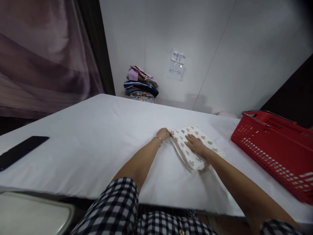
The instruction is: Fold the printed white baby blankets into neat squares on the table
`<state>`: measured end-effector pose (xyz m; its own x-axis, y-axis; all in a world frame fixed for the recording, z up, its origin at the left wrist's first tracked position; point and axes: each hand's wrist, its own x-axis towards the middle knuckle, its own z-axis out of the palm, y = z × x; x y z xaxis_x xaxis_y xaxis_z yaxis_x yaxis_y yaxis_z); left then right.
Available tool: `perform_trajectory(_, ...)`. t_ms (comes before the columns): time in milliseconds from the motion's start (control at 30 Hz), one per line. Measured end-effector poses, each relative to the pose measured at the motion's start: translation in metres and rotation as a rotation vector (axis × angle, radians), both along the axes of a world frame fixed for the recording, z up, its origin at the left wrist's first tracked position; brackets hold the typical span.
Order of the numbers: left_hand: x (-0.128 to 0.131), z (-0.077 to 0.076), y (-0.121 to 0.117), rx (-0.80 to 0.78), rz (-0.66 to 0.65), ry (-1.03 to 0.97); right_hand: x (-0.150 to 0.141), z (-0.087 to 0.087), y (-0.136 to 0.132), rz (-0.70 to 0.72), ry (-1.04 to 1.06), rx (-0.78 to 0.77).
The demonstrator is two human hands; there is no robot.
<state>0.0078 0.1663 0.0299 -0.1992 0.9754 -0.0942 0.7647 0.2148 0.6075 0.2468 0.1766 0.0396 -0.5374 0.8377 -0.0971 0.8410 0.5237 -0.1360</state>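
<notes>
A folded white cloth printed with grey shapes and a few small red, blue and green motifs lies on the white-covered table. It is stacked in several layers, and whether it is a garment or a blanket I cannot tell. At its far left corner, my left hand is closed on the edge, a bracelet on the wrist. My right hand rests flat on top of the cloth, fingers stretched out and pointing left.
A red plastic basket with metal handles stands on the right. A black flat phone-like object lies at left. Folded clothes are piled beyond the far edge, by a wall with paper notes. A pale stool-like seat is at front left.
</notes>
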Motion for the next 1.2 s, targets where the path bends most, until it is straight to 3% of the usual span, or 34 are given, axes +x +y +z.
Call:
perform_trajectory(133, 0.006, -0.004, -0.006, 0.031, 0.044, -0.018, -0.02, 0.007, -0.021, 0.039, 0.053, 0.05)
perform_trajectory(233, 0.009, -0.005, -0.008, 0.041, 0.064, -0.02, -0.03, -0.005, -0.04, 0.135, 0.049, 0.06)
perform_trajectory(400, 0.006, -0.005, 0.0, -0.001, 0.083, -0.046, -0.03, -0.019, -0.048, 0.14, 0.033, 0.064)
perform_trajectory(633, -0.003, -0.006, 0.004, -0.004, 0.02, -0.114, -0.032, 0.002, -0.053, 0.112, 0.061, -0.048)
perform_trajectory(767, -0.005, -0.007, 0.0, 0.024, 0.019, -0.115, -0.036, 0.003, -0.07, 0.145, 0.056, -0.028)
perform_trajectory(1000, 0.022, 0.012, -0.006, 0.187, 0.113, -0.042, -0.04, -0.008, -0.078, 0.187, 0.028, -0.003)
perform_trajectory(1100, 0.044, 0.017, -0.01, 0.38, -0.073, 0.09, -0.041, -0.003, -0.076, 0.182, 0.054, -0.005)
perform_trajectory(1200, 0.055, 0.007, -0.011, 0.355, -0.267, 0.258, -0.038, 0.005, -0.079, 0.202, 0.079, -0.056)
